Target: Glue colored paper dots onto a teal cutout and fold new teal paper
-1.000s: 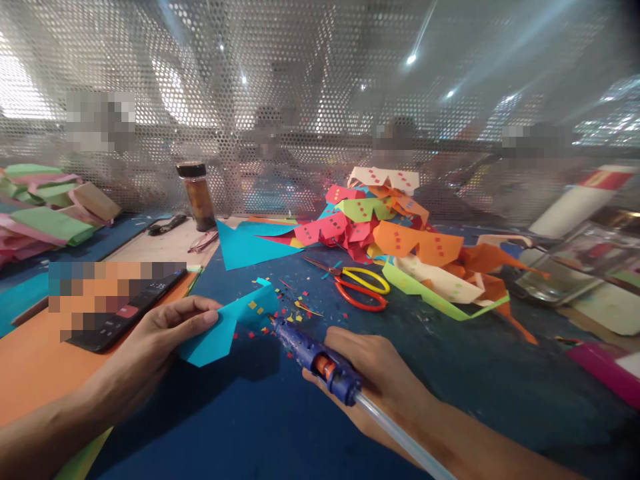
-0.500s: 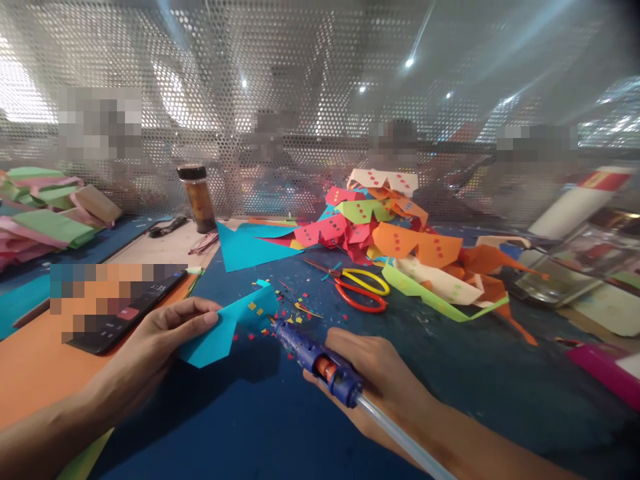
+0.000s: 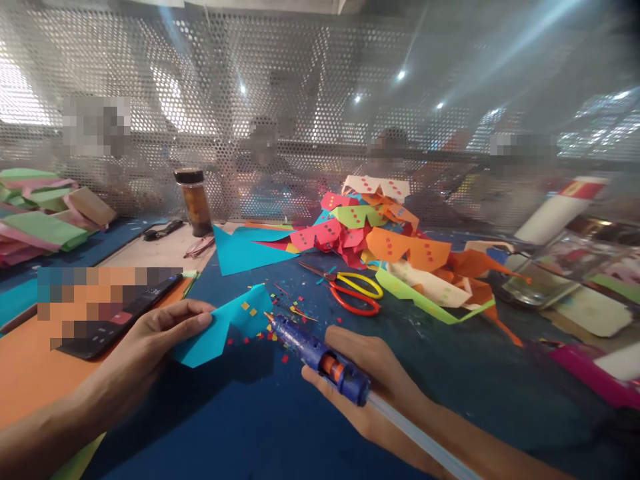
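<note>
Between thumb and fingers, my left hand [image 3: 173, 327] pinches a blue paper mask [image 3: 213, 337] with small yellow squares stuck on it. My right hand [image 3: 367, 363] is wrapped round a dark blue glue gun [image 3: 310, 347], its handle hidden behind the body and palm. A long clear glue stick [image 3: 410, 427] runs out of the gun's back end. The nozzle points at the mask's right edge, very close to it; I cannot tell whether they touch. Small coloured paper squares [image 3: 295, 313] lie scattered on the blue table just behind the nozzle.
Scissors [image 3: 355, 293] with red and yellow handles lie beyond my right hand. Behind them rises a pile of coloured paper masks [image 3: 350, 230]. A phone [image 3: 120, 317] lies on orange paper at left. A brown-filled jar [image 3: 194, 203] stands near the perforated metal screen [image 3: 300, 100].
The view has shifted slightly, so most things sit a little further left. The mask's far end looks less curled up. Both hands keep their grips, the nozzle still by the mask.
</note>
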A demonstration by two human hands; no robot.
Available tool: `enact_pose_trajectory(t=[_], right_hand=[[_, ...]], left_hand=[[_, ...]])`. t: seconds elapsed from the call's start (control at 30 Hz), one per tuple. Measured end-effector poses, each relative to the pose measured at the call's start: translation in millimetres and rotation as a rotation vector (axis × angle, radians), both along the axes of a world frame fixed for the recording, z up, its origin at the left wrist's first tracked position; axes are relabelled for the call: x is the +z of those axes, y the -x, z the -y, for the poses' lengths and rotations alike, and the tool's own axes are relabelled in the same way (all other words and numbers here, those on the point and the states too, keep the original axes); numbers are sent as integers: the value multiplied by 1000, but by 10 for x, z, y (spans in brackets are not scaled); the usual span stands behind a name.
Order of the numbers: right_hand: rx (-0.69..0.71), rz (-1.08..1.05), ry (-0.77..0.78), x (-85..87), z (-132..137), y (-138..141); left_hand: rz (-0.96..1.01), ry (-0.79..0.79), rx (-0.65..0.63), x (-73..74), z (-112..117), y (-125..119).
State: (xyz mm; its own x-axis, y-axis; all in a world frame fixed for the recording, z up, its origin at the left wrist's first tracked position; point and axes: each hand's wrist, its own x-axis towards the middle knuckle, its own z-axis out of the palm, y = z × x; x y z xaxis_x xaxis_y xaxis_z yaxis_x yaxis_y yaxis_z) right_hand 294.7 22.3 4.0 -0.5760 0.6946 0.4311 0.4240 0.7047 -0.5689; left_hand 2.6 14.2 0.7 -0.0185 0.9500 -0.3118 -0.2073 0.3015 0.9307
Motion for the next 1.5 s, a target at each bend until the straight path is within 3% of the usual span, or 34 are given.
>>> enact_pose_trajectory(t=[0.6, 1.1, 1.27, 1.5], right_hand=[[-71, 9, 3, 41, -6, 13], [-289, -17, 329, 58, -62, 38], [-256, 68, 355, 7, -189, 63], [-215, 218, 333, 40, -273, 123]], left_hand=[[-9, 38, 37, -8, -12, 42], [-79, -40, 127, -75, -65, 110], [-72, -10, 157, -67, -64, 87], [-39, 51, 104, 8, -24, 59]])
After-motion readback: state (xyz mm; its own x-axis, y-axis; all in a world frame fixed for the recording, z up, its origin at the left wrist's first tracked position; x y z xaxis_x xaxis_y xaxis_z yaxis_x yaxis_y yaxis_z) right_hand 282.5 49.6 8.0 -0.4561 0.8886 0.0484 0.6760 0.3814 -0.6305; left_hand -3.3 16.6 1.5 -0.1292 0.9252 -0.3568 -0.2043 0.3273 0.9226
